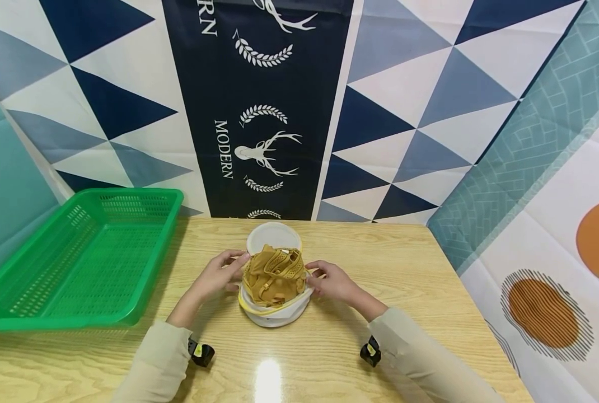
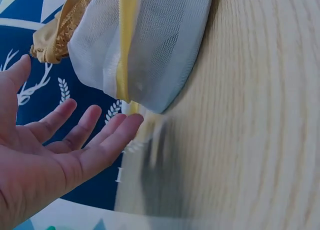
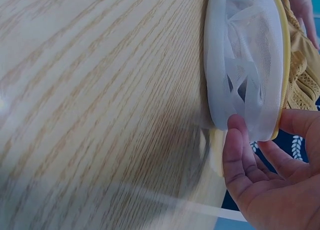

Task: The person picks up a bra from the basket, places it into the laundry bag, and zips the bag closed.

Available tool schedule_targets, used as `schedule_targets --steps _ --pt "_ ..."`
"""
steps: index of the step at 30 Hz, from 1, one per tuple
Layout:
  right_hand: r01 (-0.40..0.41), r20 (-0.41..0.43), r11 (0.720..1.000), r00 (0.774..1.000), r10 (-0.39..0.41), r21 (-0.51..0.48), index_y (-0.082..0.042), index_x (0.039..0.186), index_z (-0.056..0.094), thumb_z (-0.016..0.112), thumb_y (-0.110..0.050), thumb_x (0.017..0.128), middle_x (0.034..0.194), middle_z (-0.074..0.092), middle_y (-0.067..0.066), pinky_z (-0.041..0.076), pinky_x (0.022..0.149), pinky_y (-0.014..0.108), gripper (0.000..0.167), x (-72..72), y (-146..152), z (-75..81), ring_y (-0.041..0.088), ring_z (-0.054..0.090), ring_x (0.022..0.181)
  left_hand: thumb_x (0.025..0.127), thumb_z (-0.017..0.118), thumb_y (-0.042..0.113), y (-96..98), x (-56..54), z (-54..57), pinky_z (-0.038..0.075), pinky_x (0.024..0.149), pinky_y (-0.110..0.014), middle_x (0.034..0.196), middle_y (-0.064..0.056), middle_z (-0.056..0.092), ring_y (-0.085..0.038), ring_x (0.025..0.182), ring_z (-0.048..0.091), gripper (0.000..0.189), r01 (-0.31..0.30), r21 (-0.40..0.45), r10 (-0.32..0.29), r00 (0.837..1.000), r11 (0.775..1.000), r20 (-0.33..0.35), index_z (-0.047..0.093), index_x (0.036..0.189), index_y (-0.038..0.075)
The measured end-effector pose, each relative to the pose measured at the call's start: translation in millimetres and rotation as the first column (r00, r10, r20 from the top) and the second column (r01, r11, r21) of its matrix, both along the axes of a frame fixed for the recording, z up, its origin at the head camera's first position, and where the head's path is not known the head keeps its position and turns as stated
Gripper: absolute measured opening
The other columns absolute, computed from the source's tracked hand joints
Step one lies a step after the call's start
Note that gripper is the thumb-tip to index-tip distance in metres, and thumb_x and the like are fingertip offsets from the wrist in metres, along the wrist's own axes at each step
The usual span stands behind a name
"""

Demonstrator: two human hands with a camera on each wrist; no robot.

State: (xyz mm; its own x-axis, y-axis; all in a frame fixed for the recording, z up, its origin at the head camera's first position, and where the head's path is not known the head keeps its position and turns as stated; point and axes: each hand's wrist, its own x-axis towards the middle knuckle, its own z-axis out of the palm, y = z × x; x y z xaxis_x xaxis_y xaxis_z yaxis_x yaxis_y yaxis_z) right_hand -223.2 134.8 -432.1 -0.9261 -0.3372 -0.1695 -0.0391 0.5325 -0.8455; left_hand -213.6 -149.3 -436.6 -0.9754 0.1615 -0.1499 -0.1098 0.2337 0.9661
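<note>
A round white mesh laundry bag (image 1: 279,319) with yellow zip trim stands on the table, its lid (image 1: 274,236) folded back to the far side. A mustard-coloured garment (image 1: 274,274), bundled up with perforated or lacy edges, fills it and rises above the rim. My left hand (image 1: 224,272) is at the bag's left side, fingers spread and loosely bent; the left wrist view shows a gap between most fingers and the mesh (image 2: 165,40). On the right side, my right hand (image 1: 332,280) holds the bag's rim, thumb by the yellow trim (image 3: 286,55) and fingers against the mesh wall.
A large green plastic basket (image 1: 150,268) with perforated walls stands on the left of the wooden table (image 1: 380,263). Behind the table hangs a patterned cloth (image 1: 390,112) with triangles and deer heads. A black wrist camera (image 1: 201,354) sits at each cuff.
</note>
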Motion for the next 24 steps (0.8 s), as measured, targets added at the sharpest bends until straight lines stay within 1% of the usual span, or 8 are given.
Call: schedule_targets --steps 3,6,7,9,10,14,16,24 --pt "-0.002 -0.006 1.000 1.000 0.002 -0.003 0.001 0.127 0.051 0.056 -0.012 0.091 0.095 0.059 0.015 0.055 0.066 0.037 0.039 -0.4 0.4 -0.7 0.022 0.062 0.069 0.092 0.050 0.051 0.3 -0.2 -4.1 0.056 0.078 -0.040 0.130 -0.025 0.044 -0.031 0.107 0.060 0.066 0.009 0.066 -0.013 0.998 0.998 0.060 0.039 0.137 0.004" --pt "0.002 -0.006 1.000 1.000 -0.002 -0.002 0.001 0.127 0.051 0.056 -0.012 0.091 0.095 0.059 0.015 0.055 0.066 0.037 0.039 -0.3 0.1 -0.7 0.022 0.062 0.069 0.092 0.049 0.053 1.8 0.1 -6.9 0.056 0.077 -0.041 0.133 -0.025 0.045 -0.030 0.106 0.061 0.067 0.011 0.077 -0.018 0.996 0.997 0.092 0.039 0.137 0.004" --pt "0.003 -0.005 1.000 1.000 -0.003 0.000 0.000 0.128 0.051 0.055 -0.012 0.092 0.095 0.059 0.015 0.055 0.066 0.037 0.038 -0.2 -0.3 -0.6 0.022 0.062 0.069 0.092 0.048 0.054 2.1 0.2 -7.7 0.056 0.076 -0.040 0.133 -0.025 0.046 -0.028 0.104 0.062 0.068 0.013 0.073 -0.020 0.995 0.997 0.095 0.040 0.136 0.004" --pt "0.004 -0.003 1.000 1.000 -0.004 0.003 0.000 0.128 0.051 0.055 -0.012 0.092 0.096 0.059 0.015 0.055 0.067 0.037 0.038 -0.2 -1.0 -0.2 0.022 0.063 0.070 0.094 0.047 0.051 3.6 4.1 -1.8 0.057 0.076 -0.040 0.133 -0.025 0.047 -0.028 0.103 0.062 0.065 0.020 0.061 -0.026 0.995 0.998 0.097 0.040 0.136 0.003" --pt "0.005 -0.002 1.000 1.000 -0.005 0.004 0.000 0.128 0.051 0.055 -0.012 0.092 0.096 0.059 0.015 0.055 0.067 0.037 0.038 0.1 -1.1 -0.2 0.022 0.063 0.070 0.094 0.047 0.051 4.1 4.2 -1.9 0.057 0.076 -0.041 0.132 -0.025 0.047 -0.028 0.103 0.062 0.064 0.022 0.059 -0.028 0.995 0.998 0.099 0.040 0.136 0.003" --pt "0.009 0.001 1.000 1.000 -0.009 0.000 0.000 0.128 0.051 0.056 -0.012 0.092 0.097 0.059 0.015 0.055 0.066 0.036 0.038 0.2 -0.6 -0.2 0.022 0.063 0.070 0.094 0.047 0.050 4.8 4.0 -2.8 0.057 0.076 -0.040 0.132 -0.025 0.048 -0.026 0.102 0.063 0.063 0.023 0.056 -0.029 0.994 0.998 0.104 0.040 0.136 0.003" --pt "0.012 0.003 1.000 1.000 -0.012 -0.003 0.000 0.128 0.051 0.056 -0.012 0.092 0.097 0.059 0.015 0.056 0.066 0.036 0.038 0.1 0.0 -0.1 0.022 0.063 0.070 0.092 0.048 0.053 4.2 0.7 -9.7 0.057 0.076 -0.039 0.131 -0.023 0.049 -0.023 0.100 0.063 0.066 0.017 0.062 -0.024 0.994 0.998 0.107 0.041 0.136 0.005" --pt "0.015 0.006 1.000 1.000 -0.015 -0.002 0.000 0.127 0.051 0.055 -0.012 0.092 0.098 0.059 0.015 0.056 0.066 0.035 0.037 0.3 0.1 1.0 0.022 0.063 0.070 0.092 0.054 0.047 3.8 3.5 -9.2 0.057 0.075 -0.038 0.132 -0.022 0.049 -0.020 0.096 0.064 0.062 0.025 0.119 -0.041 0.990 0.993 0.132 0.042 0.135 0.004"
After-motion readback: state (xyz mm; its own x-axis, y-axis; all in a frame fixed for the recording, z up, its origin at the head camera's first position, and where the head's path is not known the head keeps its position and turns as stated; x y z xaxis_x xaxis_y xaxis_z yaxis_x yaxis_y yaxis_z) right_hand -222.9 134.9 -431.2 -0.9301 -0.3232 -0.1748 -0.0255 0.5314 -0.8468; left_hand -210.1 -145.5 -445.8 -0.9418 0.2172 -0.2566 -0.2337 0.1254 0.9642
